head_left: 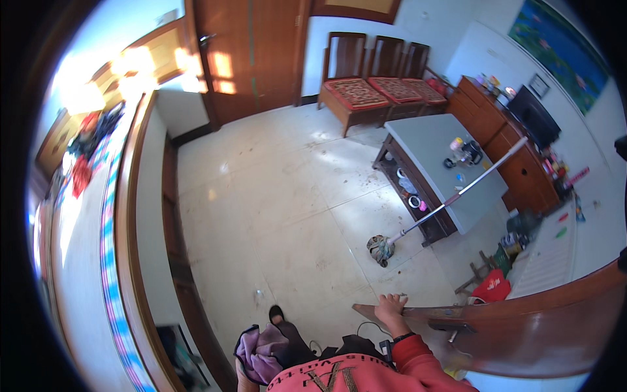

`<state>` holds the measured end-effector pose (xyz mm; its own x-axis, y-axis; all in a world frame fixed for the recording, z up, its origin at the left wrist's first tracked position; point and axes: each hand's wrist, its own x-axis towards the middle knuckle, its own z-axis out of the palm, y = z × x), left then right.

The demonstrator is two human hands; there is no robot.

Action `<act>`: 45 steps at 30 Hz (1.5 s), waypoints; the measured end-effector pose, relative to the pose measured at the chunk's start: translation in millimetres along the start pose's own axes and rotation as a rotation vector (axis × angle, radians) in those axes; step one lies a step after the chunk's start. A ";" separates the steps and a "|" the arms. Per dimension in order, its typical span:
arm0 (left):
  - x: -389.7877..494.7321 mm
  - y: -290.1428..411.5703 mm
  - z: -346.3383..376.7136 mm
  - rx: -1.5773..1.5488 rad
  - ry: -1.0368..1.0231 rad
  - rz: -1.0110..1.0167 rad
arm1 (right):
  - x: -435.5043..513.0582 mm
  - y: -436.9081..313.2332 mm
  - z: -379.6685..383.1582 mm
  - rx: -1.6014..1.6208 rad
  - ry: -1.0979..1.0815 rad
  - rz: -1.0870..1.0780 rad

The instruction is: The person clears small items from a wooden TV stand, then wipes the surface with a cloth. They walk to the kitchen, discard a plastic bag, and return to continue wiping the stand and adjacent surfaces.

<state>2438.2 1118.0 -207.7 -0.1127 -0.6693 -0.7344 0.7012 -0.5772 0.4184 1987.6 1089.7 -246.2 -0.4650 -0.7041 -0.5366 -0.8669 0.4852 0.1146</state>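
Note:
A crumpled purple cloth point(262, 350) with a dark border hangs from my left hand point(242, 376), which is mostly hidden behind it at the bottom edge of the view. My right hand point(391, 309) rests with its fingers curled over the edge of a brown wooden door point(529, 333). The door's metal handle point(453, 335) lies to the right of that hand. Beyond the door, a mop point(380, 249) stands with its head on the tiled floor point(294, 210). Its pole point(453, 198) leans against the edge of a grey-topped table point(426, 147).
A raised bed platform point(130, 230) with a wooden rim runs along the left. Wooden chairs point(357, 93) with patterned cushions line the back wall beside a closed door point(250, 59). At right are a cabinet point(494, 132), a radiator point(553, 255), a red bag point(492, 286) and a small stool point(475, 277).

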 end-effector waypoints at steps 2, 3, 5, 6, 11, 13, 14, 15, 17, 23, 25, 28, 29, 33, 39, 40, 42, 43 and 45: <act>24.8 46.8 8.7 0.077 -0.045 -0.048 | -0.8 -6.2 -2.9 0.022 -0.191 0.094; 36.8 68.1 14.0 0.118 -0.068 -0.073 | -1.8 -9.9 -2.4 0.060 -0.187 0.153; 61.5 105.1 26.5 0.195 -0.111 -0.124 | -7.2 -18.0 1.1 0.133 -0.168 0.246; 74.2 119.1 34.1 0.229 -0.130 -0.148 | -11.2 -22.1 3.9 0.133 -0.232 0.259; 140.9 149.2 94.2 0.399 -0.263 -0.282 | -29.4 -38.6 29.6 0.328 -0.346 0.411; 160.1 150.6 122.3 0.482 -0.329 -0.328 | -29.8 -38.4 49.1 0.443 -0.388 0.487; 167.1 149.1 137.6 0.525 -0.366 -0.348 | -30.1 -37.0 61.2 0.479 -0.429 0.493; 173.2 146.5 154.0 0.573 -0.406 -0.368 | -27.4 -34.9 72.8 0.523 -0.428 0.476; 183.1 141.7 189.0 0.674 -0.477 -0.401 | -12.5 -42.2 90.2 0.629 -0.397 0.412; 196.8 115.5 281.2 1.090 -0.912 -0.302 | 38.0 -90.2 13.0 1.674 -0.258 -0.167; 204.6 100.6 316.7 1.264 -1.179 -0.108 | 37.3 -94.0 -46.2 1.849 -0.398 -0.335; 223.8 69.4 366.8 1.114 -1.296 -0.537 | 46.9 -98.8 -124.2 1.692 0.029 -0.704; 233.5 56.8 383.4 0.803 -0.931 -1.108 | 46.9 -93.1 -140.2 1.856 -0.093 -0.661; 271.0 1.8 440.5 1.099 -0.878 -0.798 | 56.2 -70.8 -168.8 2.448 -0.334 -0.328; 280.2 -83.1 504.1 1.484 -1.533 -0.339 | 49.4 -21.1 -165.7 2.396 0.017 0.106; 279.3 -99.0 513.4 1.381 -1.272 -0.698 | 42.0 -4.0 -162.0 2.339 -0.033 0.172; 272.7 -132.2 526.0 1.179 -0.893 -1.170 | 23.0 22.0 -153.3 2.464 0.099 -0.031; 267.4 -146.4 530.4 1.222 -1.060 -1.111 | 15.6 37.3 -148.3 2.481 0.097 -0.094; 254.7 -177.4 546.6 1.282 -1.410 -0.964 | 4.8 60.4 -140.7 2.583 0.170 -0.018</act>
<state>1900.3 794.3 -176.9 -0.7958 0.4927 -0.3520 -0.5596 -0.3764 0.7383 1907.7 1042.7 -124.3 -0.5716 -0.6658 -0.4795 0.7668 -0.2254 -0.6010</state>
